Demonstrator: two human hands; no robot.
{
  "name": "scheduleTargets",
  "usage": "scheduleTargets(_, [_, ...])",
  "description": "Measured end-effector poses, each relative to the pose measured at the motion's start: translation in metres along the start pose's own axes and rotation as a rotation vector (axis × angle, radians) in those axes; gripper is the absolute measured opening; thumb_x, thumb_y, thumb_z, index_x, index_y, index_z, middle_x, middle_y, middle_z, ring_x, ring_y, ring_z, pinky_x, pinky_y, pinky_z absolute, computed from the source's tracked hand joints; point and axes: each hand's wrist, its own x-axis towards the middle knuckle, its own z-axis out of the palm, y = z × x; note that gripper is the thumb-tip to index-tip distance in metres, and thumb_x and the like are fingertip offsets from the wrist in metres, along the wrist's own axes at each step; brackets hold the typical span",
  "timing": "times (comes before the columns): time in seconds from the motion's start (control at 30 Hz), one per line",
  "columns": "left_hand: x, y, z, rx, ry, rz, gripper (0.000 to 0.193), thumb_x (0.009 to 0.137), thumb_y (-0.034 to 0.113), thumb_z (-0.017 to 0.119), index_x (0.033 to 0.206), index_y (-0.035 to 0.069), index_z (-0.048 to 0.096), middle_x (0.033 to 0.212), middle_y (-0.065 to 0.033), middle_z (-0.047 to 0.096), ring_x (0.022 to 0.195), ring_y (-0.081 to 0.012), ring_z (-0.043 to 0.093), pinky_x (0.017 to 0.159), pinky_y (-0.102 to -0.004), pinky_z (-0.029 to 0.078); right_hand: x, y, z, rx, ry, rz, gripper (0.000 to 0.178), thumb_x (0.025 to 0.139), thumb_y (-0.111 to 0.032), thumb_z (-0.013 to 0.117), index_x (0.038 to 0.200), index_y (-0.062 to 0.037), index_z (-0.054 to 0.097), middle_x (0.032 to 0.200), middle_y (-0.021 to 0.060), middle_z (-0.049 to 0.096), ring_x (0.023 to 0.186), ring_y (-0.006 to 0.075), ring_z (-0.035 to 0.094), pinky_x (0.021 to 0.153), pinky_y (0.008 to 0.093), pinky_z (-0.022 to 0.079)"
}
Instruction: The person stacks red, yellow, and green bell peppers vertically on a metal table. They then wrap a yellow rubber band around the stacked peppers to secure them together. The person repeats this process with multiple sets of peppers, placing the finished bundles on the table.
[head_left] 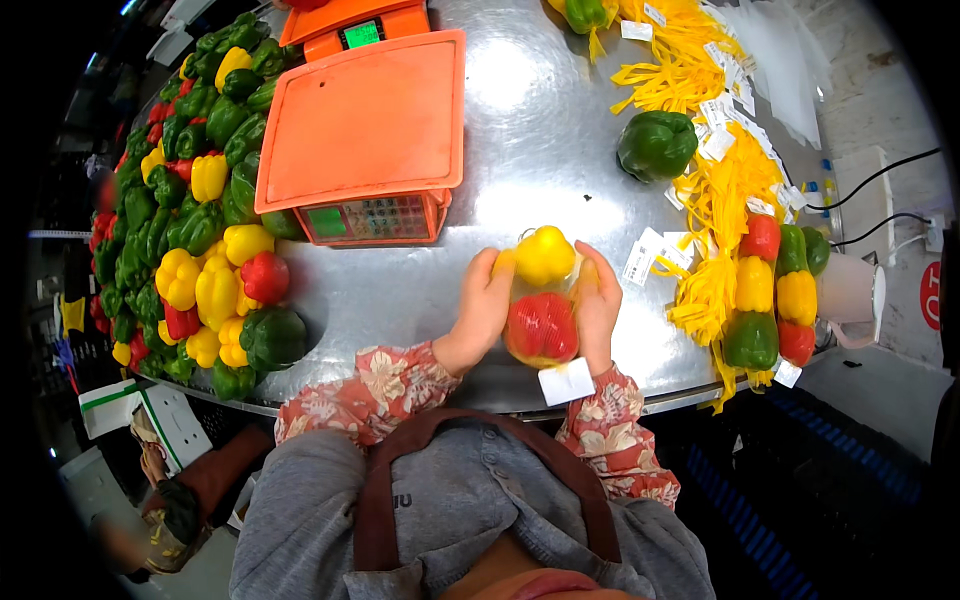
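Observation:
In front of my chest I hold a thin see-through net bag of bell peppers between both hands. Inside it a yellow bell pepper [545,255] lies above a red bell pepper [541,329], and fine netting shows across the red one. My left hand [480,312] grips the bag's left side, its fingertips against the yellow pepper. On the opposite side my right hand [598,308] closes round the netting, fingers pointing up. A white label [567,382] hangs at the bag's lower end, near my right wrist. Part of each hand's grip is hidden.
An orange scale [365,115] stands left of centre on the metal table [530,130]. Green, yellow and red peppers [150,215] pile up at the left. Rightward lie a loose green pepper [657,146], yellow net bags [735,190] with white labels, and packed peppers [754,284].

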Motion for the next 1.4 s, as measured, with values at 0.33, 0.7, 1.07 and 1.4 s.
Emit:
scheduleTargets(0.33, [0.076, 0.047, 0.016, -0.342, -0.209, -0.588, 0.023, 0.086, 0.017, 0.046, 0.095, -0.001, 0.056, 0.084, -0.0112, 0.059, 0.068, -0.0181, 0.057, 0.055, -0.0331, 0.046, 0.106, 0.001, -0.011, -0.240, -0.582, -0.334, 0.017, 0.076, -0.016, 0.061, 0.075, 0.0015, 0.063, 0.072, 0.0066, 0.063, 0.063, 0.0096, 0.054, 0.056, 0.0267, 0.045])
scheduleTargets(0.7, [0.098, -0.110, 0.013, 0.011, -0.081, -0.088, 0.024, 0.083, 0.021, 0.052, 0.085, -0.003, 0.054, 0.073, -0.0155, 0.059, 0.069, -0.0240, 0.058, 0.062, -0.0386, 0.045, 0.091, 0.057, -0.015, -0.316, -0.055, -0.179, 0.016, 0.081, -0.009, 0.053, 0.087, 0.0024, 0.063, 0.077, 0.0083, 0.064, 0.067, 0.0142, 0.059, 0.060, 0.0266, 0.046])
scheduleTargets(1.07, [0.095, 0.052, 0.060, -0.285, -0.353, -0.169, 0.014, 0.087, 0.014, 0.049, 0.081, 0.002, 0.056, 0.073, -0.0048, 0.058, 0.063, -0.0122, 0.055, 0.053, -0.0284, 0.047, 0.124, 0.000, -0.042, -0.629, 0.065, -0.470, 0.022, 0.078, -0.022, 0.059, 0.083, -0.0011, 0.063, 0.076, 0.0176, 0.063, 0.070, 0.0276, 0.062, 0.064, 0.0334, 0.047])
scheduleTargets(1.4, [0.293, 0.066, 0.220, -0.306, -0.434, -0.171, 0.017, 0.087, 0.013, 0.042, 0.092, 0.004, 0.056, 0.073, -0.0107, 0.058, 0.051, -0.0261, 0.052, 0.044, -0.0387, 0.037, 0.270, -0.147, -0.114, -0.607, 0.032, -0.417, 0.031, 0.078, -0.030, 0.054, 0.073, -0.0005, 0.059, 0.054, 0.0078, 0.054, 0.042, 0.0164, 0.048, 0.039, 0.0297, 0.034])
